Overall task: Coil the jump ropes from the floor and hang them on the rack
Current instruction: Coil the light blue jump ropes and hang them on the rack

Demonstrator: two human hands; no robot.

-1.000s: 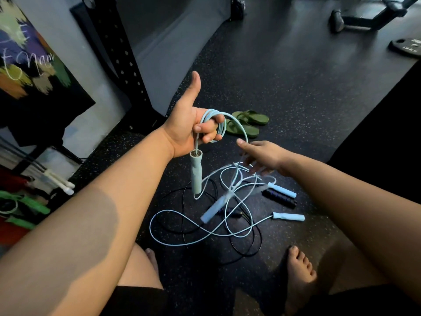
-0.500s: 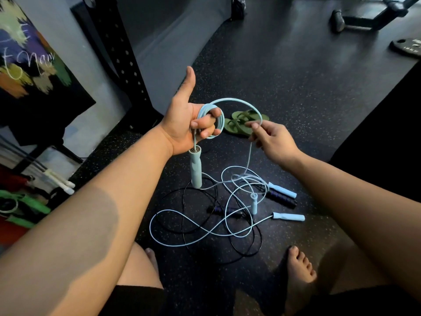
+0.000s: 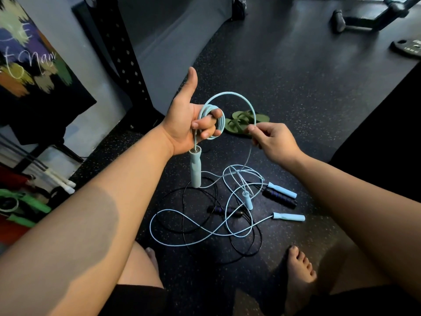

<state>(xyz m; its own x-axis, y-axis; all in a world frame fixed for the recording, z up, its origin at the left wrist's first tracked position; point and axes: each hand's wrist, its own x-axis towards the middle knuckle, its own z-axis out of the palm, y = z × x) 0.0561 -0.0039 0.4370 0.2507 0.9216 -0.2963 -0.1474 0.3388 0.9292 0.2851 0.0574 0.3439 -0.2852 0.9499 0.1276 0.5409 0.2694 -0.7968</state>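
Note:
My left hand point(image 3: 190, 124) grips a small coil of light blue jump rope point(image 3: 218, 119), thumb up, and one pale teal handle point(image 3: 195, 169) hangs below the fist. My right hand point(image 3: 272, 139) pinches the same rope just right of the coil, forming a wide loop point(image 3: 232, 95) between the hands. From there the rope drops to a tangle on the floor, where its other handle point(image 3: 247, 200) dangles. A second light blue rope point(image 3: 168, 240) with handles point(image 3: 289, 216) and a black rope point(image 3: 246, 249) with dark handles point(image 3: 279, 198) lie on the floor.
A black perforated rack upright point(image 3: 123, 55) stands at the left by the wall. Green flip-flops point(image 3: 243, 122) lie beyond the hands. Green and white handles point(image 3: 34, 201) sit at the far left. My bare feet point(image 3: 298, 274) rest near the tangle. A weight plate point(image 3: 407, 47) lies far right.
My right hand rose from the floor tangle with the rope pinched and brought it up beside the left hand, making a new loop. The free handle lifted off the floor and now dangles.

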